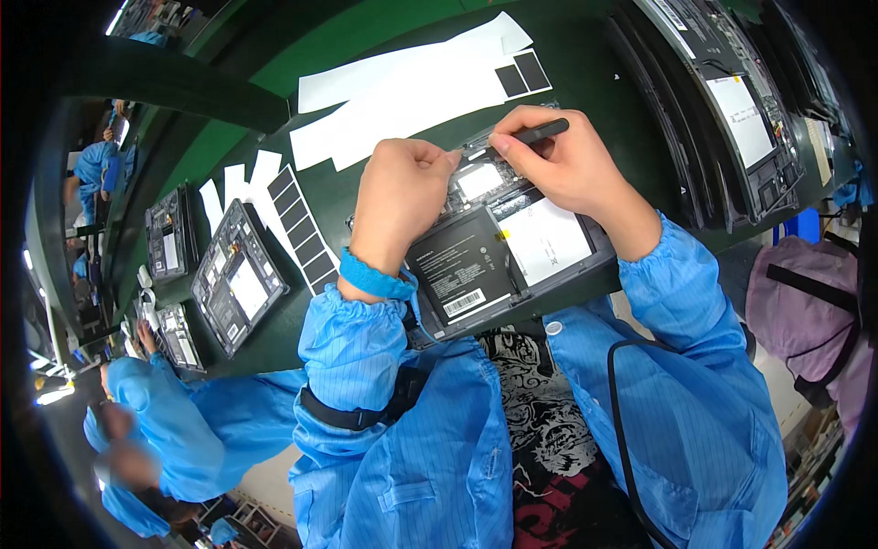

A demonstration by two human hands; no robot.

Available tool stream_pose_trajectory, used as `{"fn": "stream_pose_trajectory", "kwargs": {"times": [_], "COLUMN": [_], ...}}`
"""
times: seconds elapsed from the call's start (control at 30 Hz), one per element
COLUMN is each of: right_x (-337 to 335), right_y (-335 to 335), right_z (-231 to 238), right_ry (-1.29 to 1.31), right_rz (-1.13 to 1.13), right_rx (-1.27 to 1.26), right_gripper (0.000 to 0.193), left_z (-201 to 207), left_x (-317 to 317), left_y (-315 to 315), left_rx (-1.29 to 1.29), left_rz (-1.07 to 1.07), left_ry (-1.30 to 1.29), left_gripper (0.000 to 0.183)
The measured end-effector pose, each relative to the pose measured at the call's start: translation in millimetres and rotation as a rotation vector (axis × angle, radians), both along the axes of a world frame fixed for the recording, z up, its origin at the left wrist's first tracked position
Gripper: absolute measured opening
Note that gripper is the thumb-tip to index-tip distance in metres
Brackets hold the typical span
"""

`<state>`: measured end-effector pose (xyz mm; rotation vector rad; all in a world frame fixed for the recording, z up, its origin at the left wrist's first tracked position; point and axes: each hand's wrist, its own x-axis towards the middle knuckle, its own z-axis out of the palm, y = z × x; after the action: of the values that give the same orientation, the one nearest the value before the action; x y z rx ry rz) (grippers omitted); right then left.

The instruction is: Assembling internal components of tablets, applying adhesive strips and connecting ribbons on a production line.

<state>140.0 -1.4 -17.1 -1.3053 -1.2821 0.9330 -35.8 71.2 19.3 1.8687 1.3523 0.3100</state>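
An opened tablet-like electronic device (599, 242) lies in front of me, its inside facing up. It shows a black battery (462, 261) with a barcode label, a white panel (546, 240) and a circuit board along the far side. My left hand (402, 188) is closed in a pinch at the board's left part; whatever is between its fingertips is too small to make out. A blue wrist strap (375, 277) circles that wrist. My right hand (572, 169) grips a slim black hand tool (547, 131) over the board's far edge, with the tool's tip hidden by my fingers.
White sheets (393, 101) and a strip of black pads (300, 224) lie on the dark green table (585, 55). More opened devices stand left (240, 279) and in a stack at right (745, 119). A co-worker in blue (197, 403) sits at left. A black cable (617, 421) hangs down my front.
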Motion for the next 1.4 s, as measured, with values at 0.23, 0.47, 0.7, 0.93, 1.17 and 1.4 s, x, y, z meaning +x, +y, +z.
{"fn": "stream_pose_trajectory", "kwargs": {"times": [0.23,0.47,0.7,0.93,1.17,1.4], "right_x": [1.5,-3.0,-6.2,-6.6,-6.9,-5.6], "right_y": [-3.6,0.3,-2.0,-2.0,-2.4,-1.9], "right_z": [7.6,3.4,9.6,8.9,10.7,7.6], "right_ry": [-0.058,-0.174,-0.18,-0.19,-0.187,-0.192], "right_rz": [0.037,-0.029,-0.031,-0.028,-0.024,-0.03], "right_rx": [-0.038,0.131,0.138,0.163,0.19,0.205], "right_gripper": [0.013,0.015,0.013,0.012,0.011,0.012], "left_z": [2.8,6.5,9.4,6.5,8.1,10.5], "left_x": [0.9,4.6,7.3,10.4,12.7,5.5], "left_y": [-0.9,0.4,0.8,-4.6,-9.4,-5.2], "left_rx": [0.028,0.079,0.1,0.194,0.244,0.147], "left_rz": [0.009,0.008,-0.004,0.026,0.042,0.013], "left_ry": [0.058,0.158,0.265,0.291,0.323,0.463], "left_gripper": [0.028,0.031,0.032,0.033,0.036,0.046]}}
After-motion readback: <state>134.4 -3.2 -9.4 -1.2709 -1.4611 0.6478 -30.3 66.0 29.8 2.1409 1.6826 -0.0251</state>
